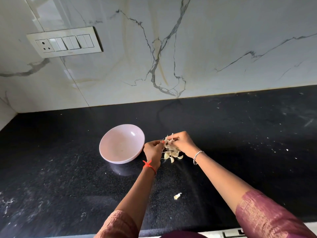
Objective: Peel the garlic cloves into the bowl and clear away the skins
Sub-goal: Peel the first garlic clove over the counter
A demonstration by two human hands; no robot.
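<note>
A black speckled tabletop (pixel 240 143) runs below a marble wall (pixel 205 48). A pale pink bowl (pixel 120 134) sits just left of the fingers (pixel 157 143). The left hand (pixel 153 150) and right hand (pixel 182 144) meet, both sets of fingers curled and pinching one garlic clove (pixel 169 140) with papery skin. Directly beneath the fingers lies a small pile of cloves and skins (pixel 171 154). One stray piece (pixel 177 196) lies nearer the person, well apart.

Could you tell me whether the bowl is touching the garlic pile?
Apart. The head view shows the left hand and black counter between bowl and garlic pile.
</note>
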